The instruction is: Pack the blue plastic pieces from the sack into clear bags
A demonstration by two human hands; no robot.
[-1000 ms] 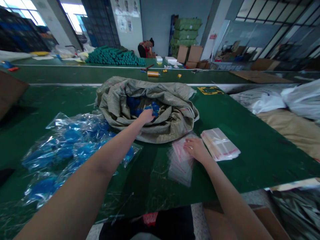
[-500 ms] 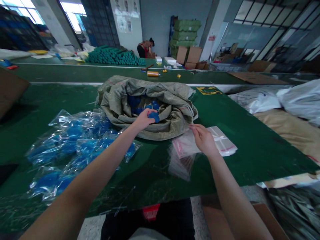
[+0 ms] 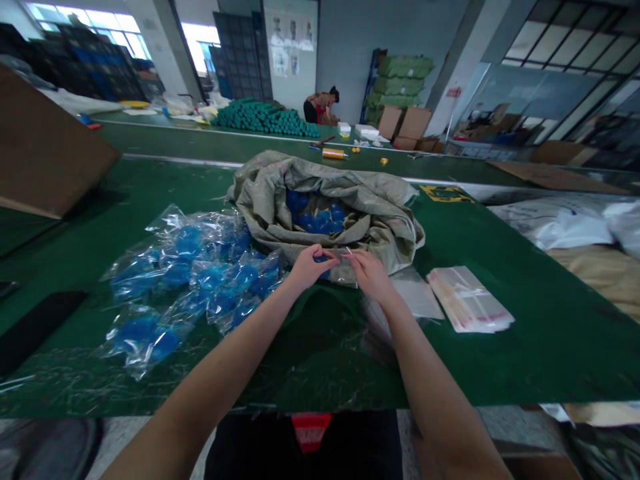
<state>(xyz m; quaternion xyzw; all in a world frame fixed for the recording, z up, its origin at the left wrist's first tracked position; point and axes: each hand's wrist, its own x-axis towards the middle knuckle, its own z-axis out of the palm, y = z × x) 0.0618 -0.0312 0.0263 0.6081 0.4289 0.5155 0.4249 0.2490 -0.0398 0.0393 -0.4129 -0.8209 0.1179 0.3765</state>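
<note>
My left hand (image 3: pixel 310 264) is closed round a blue round piece (image 3: pixel 323 259) just in front of the grey-green woven sack (image 3: pixel 370 207). My right hand (image 3: pixel 369 276) pinches the mouth of a clear plastic bag (image 3: pixel 345 263) right beside it, and the two hands meet over the green table (image 3: pixel 525 347). More blue pieces (image 3: pixel 315 217) lie inside the open sack. A heap of bagged blue pieces (image 3: pixel 195 273) lies to the left. A stack of clear bags with red strips (image 3: pixel 470 307) lies to the right.
A brown cardboard sheet (image 3: pixel 50 160) leans at the far left. White and tan sacks (image 3: pixel 565 227) lie at the right. On the table behind are green rolls (image 3: pixel 265 119) and a tape roll (image 3: pixel 333 153); a person (image 3: pixel 323 107) bends over near cardboard boxes (image 3: pixel 405 123).
My left hand took a blue piece out of the sack and brought it toward me. My right hand lifted a clear bag off the table and moved left to meet it.
</note>
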